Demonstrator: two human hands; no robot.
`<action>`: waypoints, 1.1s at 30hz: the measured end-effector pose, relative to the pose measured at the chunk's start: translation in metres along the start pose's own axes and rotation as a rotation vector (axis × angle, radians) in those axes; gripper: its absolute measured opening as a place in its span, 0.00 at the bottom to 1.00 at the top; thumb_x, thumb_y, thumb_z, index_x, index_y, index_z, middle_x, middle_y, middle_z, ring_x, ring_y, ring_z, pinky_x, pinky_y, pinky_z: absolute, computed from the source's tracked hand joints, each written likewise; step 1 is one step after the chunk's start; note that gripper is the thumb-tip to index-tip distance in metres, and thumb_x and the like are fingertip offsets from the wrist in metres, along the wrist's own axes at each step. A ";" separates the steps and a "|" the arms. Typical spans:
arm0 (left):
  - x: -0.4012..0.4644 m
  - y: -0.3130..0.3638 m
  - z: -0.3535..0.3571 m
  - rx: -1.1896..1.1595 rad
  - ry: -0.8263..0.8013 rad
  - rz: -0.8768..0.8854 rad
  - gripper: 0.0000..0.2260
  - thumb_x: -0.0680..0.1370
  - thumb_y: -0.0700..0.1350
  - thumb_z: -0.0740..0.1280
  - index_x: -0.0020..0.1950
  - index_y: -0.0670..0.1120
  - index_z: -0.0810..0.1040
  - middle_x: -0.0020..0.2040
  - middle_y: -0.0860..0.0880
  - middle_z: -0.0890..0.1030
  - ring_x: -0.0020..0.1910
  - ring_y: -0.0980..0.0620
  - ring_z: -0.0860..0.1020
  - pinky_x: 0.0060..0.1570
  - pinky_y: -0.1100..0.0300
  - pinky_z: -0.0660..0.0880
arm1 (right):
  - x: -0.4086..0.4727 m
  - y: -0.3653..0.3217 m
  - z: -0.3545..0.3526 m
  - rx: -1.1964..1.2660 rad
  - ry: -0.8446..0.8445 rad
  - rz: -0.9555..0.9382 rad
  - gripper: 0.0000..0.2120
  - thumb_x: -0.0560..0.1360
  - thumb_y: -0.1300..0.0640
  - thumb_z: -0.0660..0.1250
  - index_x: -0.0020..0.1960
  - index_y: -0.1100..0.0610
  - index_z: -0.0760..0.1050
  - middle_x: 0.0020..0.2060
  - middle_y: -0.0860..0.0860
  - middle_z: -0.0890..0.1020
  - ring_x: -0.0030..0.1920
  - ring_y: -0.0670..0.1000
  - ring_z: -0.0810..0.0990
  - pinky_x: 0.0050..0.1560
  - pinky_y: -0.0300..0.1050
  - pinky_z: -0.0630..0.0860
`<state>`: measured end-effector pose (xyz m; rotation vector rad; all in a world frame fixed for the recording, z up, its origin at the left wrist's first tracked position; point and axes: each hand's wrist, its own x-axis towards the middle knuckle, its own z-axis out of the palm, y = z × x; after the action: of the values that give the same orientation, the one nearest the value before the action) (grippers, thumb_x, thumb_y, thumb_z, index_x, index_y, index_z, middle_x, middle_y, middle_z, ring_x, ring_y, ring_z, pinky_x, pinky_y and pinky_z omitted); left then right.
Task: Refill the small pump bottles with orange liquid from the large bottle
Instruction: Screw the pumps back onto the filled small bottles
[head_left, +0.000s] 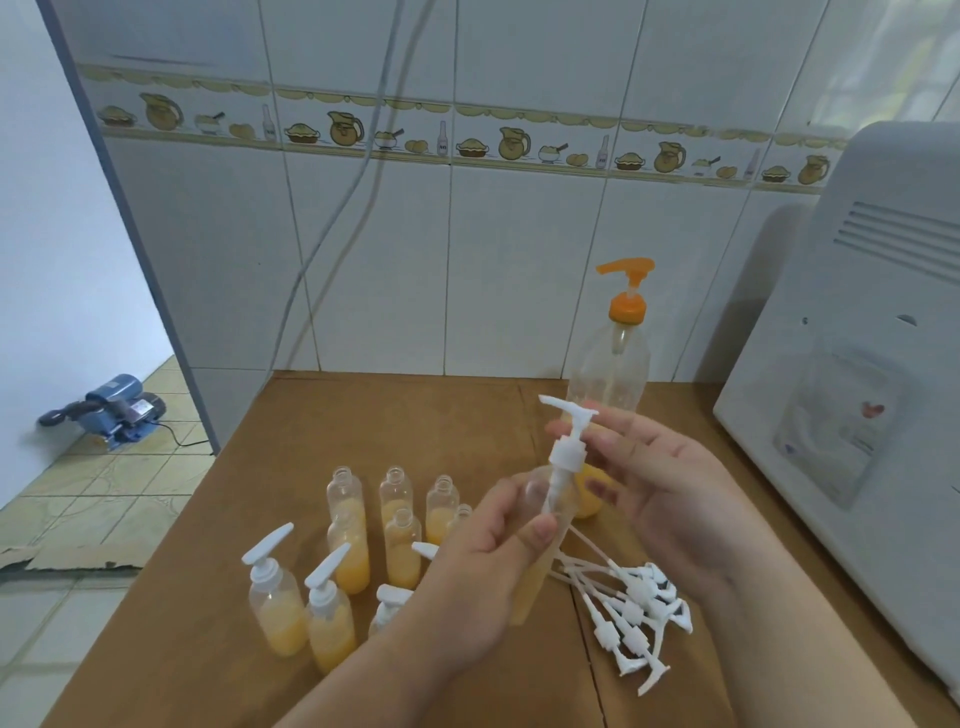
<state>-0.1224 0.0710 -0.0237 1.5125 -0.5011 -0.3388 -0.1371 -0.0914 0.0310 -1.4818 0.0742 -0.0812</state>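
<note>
Left hand (488, 566) grip around clear slim small bottle (535, 566), right hand (670, 493) grip pinching ribbed white pump (567, 451), brown cardboard surface (322, 431)

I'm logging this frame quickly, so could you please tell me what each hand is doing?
Left hand: grips a small clear plastic bottle of orange liquid.
Right hand: fingertips pinch the white plastic pump top.

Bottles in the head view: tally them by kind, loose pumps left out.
Large bottle: 1
Held small bottle: 1
Open small bottles: 6
Pump-capped small bottles: 4, one mostly hidden
Total: 12
</note>
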 end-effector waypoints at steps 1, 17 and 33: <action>0.000 0.001 0.000 0.004 -0.001 0.011 0.17 0.73 0.55 0.63 0.61 0.60 0.75 0.52 0.58 0.82 0.53 0.59 0.78 0.53 0.62 0.72 | 0.001 0.004 0.002 0.033 0.023 -0.006 0.29 0.61 0.51 0.78 0.58 0.60 0.78 0.48 0.54 0.84 0.50 0.53 0.80 0.61 0.55 0.67; 0.000 -0.001 0.002 0.216 0.062 0.053 0.12 0.79 0.51 0.62 0.61 0.62 0.71 0.55 0.63 0.79 0.56 0.68 0.74 0.53 0.75 0.69 | -0.003 0.021 0.015 0.242 0.067 0.040 0.12 0.64 0.55 0.76 0.44 0.61 0.82 0.46 0.52 0.84 0.44 0.51 0.81 0.49 0.48 0.75; -0.006 0.042 -0.079 0.551 0.204 0.051 0.15 0.73 0.57 0.65 0.60 0.65 0.69 0.52 0.64 0.77 0.51 0.69 0.75 0.44 0.71 0.74 | -0.006 0.045 0.012 -0.119 0.259 -0.068 0.11 0.71 0.66 0.70 0.50 0.53 0.80 0.41 0.50 0.85 0.42 0.48 0.83 0.39 0.37 0.78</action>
<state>-0.0913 0.1434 0.0181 2.0367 -0.4913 0.0025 -0.1414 -0.0751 -0.0126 -1.5859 0.2419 -0.3288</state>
